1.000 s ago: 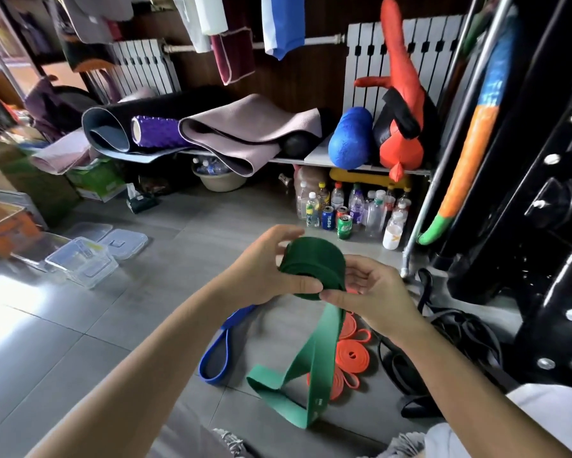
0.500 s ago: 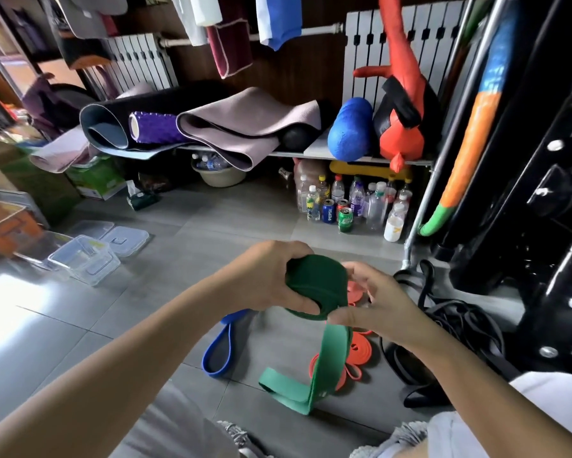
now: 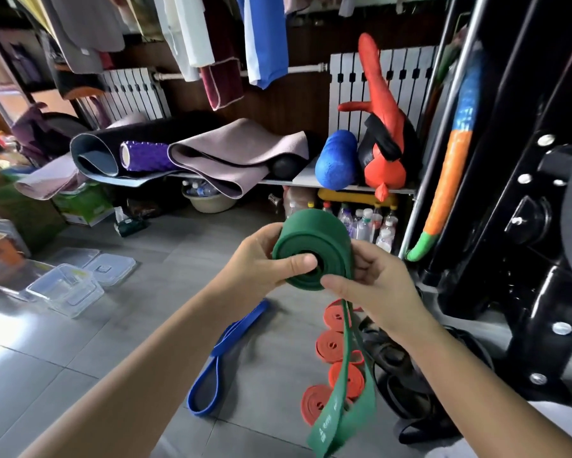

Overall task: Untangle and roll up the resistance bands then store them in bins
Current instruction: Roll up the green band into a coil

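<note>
- Green resistance band is sitting mostly wound into a thick roll, held up in the air between both hands, above the floor and in front of the low shelf
- Its unwound tail is hanging down from the right side of the roll, twisting as it drops, with pale print showing near its lower end
- Left hand is closing its grip on the roll: the thumb is pressing on the spiral face beside the centre hole, and the fingers are curling round the far side
- Right hand is pinching the roll's lower right edge, thumb on the near face, fingers wrapping over the outer layer where the tail is leaving
- Orange bands are lying on the floor below the hands as several small rolls, close together, partly behind the hanging tail
- Blue band is lying loose as a long flat loop on the floor, left of the orange rolls
- Black bands are lying in a tangle just right of the orange rolls, near the black rack
- Clear bins are standing on the floor at the left, with lids lying just beyond them
- Purple foam roller is lying on the shelf between rolled mats
</note>
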